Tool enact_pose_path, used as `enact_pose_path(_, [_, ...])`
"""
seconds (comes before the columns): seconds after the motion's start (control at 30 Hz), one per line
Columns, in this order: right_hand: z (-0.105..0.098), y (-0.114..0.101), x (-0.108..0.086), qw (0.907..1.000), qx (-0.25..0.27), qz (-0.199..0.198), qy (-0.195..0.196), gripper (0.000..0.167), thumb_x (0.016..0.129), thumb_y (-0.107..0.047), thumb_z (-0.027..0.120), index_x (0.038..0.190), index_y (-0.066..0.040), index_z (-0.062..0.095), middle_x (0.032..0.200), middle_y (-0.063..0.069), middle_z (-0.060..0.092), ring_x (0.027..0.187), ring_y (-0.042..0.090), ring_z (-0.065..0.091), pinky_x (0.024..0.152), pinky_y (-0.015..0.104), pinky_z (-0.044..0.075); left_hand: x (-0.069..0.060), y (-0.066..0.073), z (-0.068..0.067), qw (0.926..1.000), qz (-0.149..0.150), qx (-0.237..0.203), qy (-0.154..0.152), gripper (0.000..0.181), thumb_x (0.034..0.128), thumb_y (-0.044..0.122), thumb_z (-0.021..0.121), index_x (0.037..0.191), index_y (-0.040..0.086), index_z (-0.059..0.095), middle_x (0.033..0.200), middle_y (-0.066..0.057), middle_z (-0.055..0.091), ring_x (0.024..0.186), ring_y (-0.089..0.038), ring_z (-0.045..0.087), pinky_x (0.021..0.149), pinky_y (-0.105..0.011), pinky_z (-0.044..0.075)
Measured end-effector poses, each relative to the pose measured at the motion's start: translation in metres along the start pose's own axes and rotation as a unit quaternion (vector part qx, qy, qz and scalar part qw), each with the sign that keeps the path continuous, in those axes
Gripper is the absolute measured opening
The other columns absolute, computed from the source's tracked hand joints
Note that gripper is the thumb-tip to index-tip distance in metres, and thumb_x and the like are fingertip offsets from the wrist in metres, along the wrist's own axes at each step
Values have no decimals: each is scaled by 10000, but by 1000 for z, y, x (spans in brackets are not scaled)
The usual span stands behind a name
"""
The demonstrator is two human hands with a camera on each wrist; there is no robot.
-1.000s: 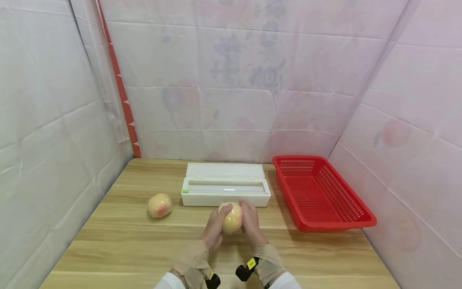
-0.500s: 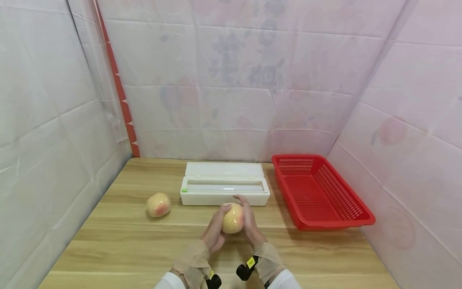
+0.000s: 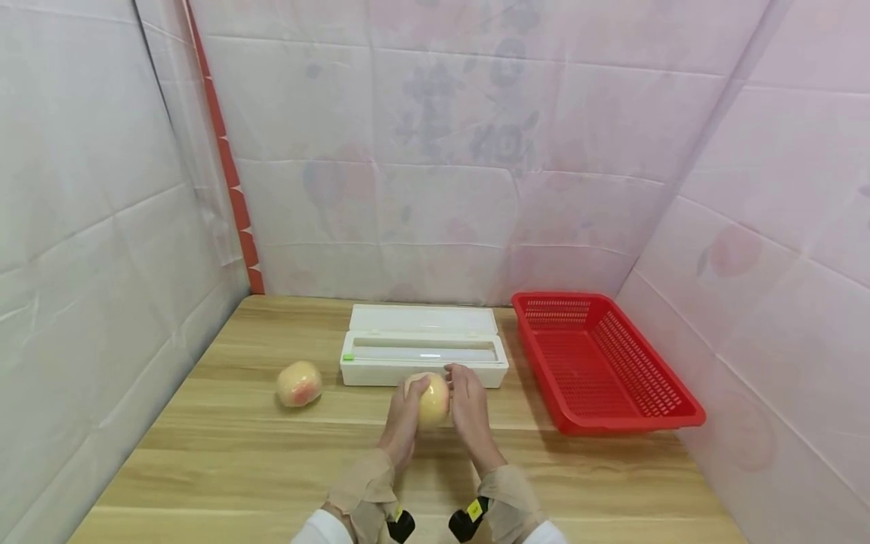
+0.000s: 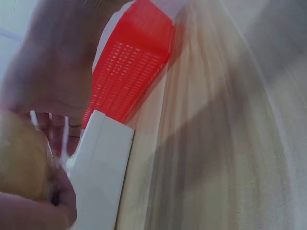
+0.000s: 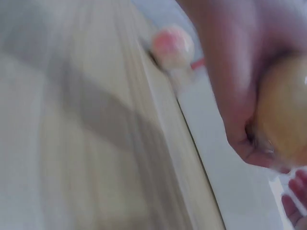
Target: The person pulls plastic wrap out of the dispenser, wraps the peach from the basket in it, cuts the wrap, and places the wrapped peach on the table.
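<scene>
My left hand [image 3: 402, 421] grips a yellow-pink peach [image 3: 433, 400] with shiny clear film on it, in front of the white box. To its right, my right hand [image 3: 470, 412] is held beside the peach, fingers loosely bent and slightly apart from it. The right wrist view has the left fingers curled round the peach [image 5: 285, 110], with the right fingertips [image 5: 298, 191] just below. In the left wrist view, shiny whitish streaks show between the peach [image 4: 24, 155] and the right hand [image 4: 55, 62]; whether these are film cannot be told.
Behind the hands stands a white cling film dispenser [image 3: 421, 375], its lid [image 3: 423, 319] raised, a roll inside. A second peach [image 3: 299, 384] lies at left on the wooden table [image 3: 224, 461]. A red plastic basket [image 3: 635, 423] is at right. White sheets [image 3: 435, 211] enclose the table.
The peach has shifted slightly left and away from me with the left hand. The right hand, earlier against the peach, now stands a little apart from it.
</scene>
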State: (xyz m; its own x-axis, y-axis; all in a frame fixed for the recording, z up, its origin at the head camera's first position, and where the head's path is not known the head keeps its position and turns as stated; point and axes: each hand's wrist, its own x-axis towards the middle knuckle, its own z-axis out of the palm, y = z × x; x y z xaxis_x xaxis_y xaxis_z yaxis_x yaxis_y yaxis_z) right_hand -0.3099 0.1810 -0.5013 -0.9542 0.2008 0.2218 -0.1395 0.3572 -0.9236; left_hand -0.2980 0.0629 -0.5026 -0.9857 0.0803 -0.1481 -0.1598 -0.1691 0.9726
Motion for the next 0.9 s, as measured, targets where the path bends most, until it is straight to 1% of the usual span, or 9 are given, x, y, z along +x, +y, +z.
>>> enact_pose_path(0.07, [2, -3, -10, 9992, 362, 38, -142, 442, 1080, -340, 362, 1220, -29, 642, 1134, 133, 663, 1013, 188, 610, 874, 283, 513, 1, 2, -1, 9993, 36, 339, 154, 700, 958, 531, 491, 1461, 66, 348, 1327, -163, 482, 1153, -267, 510, 941, -371, 449])
enact_pose_path(0.17, [8, -7, -22, 9982, 533, 122, -260, 465, 1066, -397, 395, 1266, -48, 627, 1178, 130, 666, 1043, 184, 604, 880, 267, 513, 3, 1, -3, 9972, 153, 634, 366, 574, 953, 530, 509, 1325, 96, 458, 1193, -119, 526, 1033, -239, 529, 815, -312, 434])
enact_pose_path(0.23, [12, -10, -27, 9984, 453, 165, -289, 492, 1054, -427, 415, 1311, -49, 595, 1228, 135, 655, 1095, 205, 599, 914, 304, 507, 2, -1, -4, 9972, 207, 581, 411, 627, 946, 525, 527, 1379, 81, 434, 1285, -137, 514, 1147, -278, 520, 916, -390, 460])
enact_pose_path(0.33, [18, -16, -31, 9976, 501, 265, -391, 529, 1036, -465, 439, 1356, -58, 547, 1239, 146, 643, 1111, 242, 601, 928, 363, 505, 3, -4, -6, 9988, 216, 301, 335, 630, 953, 524, 519, 1391, 79, 434, 1355, -140, 484, 1260, -300, 469, 1046, -446, 410])
enact_pose_path(0.4, [21, -21, -32, 9963, 581, 387, -497, 560, 1026, -491, 447, 1383, -63, 508, 1258, 141, 624, 1134, 245, 589, 946, 364, 489, 4, -5, -7, 9992, 251, 75, 306, 598, 978, 535, 482, 1342, 61, 464, 1309, -127, 502, 1232, -280, 480, 1037, -425, 419])
enact_pose_path(0.53, [25, -26, -31, 9924, 901, 576, -618, 523, 1026, -451, 477, 1376, -63, 492, 1215, 152, 602, 1056, 247, 589, 862, 316, 490, 6, -3, -11, 9982, 412, -101, 431, 526, 1008, 545, 421, 1165, 56, 532, 1085, -85, 535, 977, -199, 525, 826, -286, 459])
enact_pose_path(0.77, [28, -28, -28, 9900, 1065, 622, -682, 470, 1029, -380, 508, 1352, -39, 510, 1174, 153, 601, 953, 183, 580, 779, 276, 498, 6, 2, -14, 9939, 763, -183, 775, 466, 992, 361, 522, 1388, 116, 548, 1387, -88, 554, 1106, -183, 555, 861, -251, 486])
enact_pose_path(0.83, [29, -28, -28, 9916, 894, 621, -705, 486, 1033, -410, 484, 1348, -41, 512, 1171, 166, 605, 957, 199, 586, 788, 303, 507, 6, 2, -14, 9927, 816, -198, 871, 436, 982, 342, 550, 1343, 103, 599, 1358, -90, 583, 1073, -180, 568, 831, -253, 505])
enact_pose_path(0.9, [30, -28, -30, 9935, 625, 611, -728, 532, 1039, -448, 445, 1373, -37, 491, 1236, 190, 600, 1047, 268, 605, 862, 385, 526, 6, 1, -14, 9916, 853, -165, 960, 413, 973, 339, 575, 1286, 78, 641, 1310, -84, 615, 1065, -170, 567, 847, -251, 498])
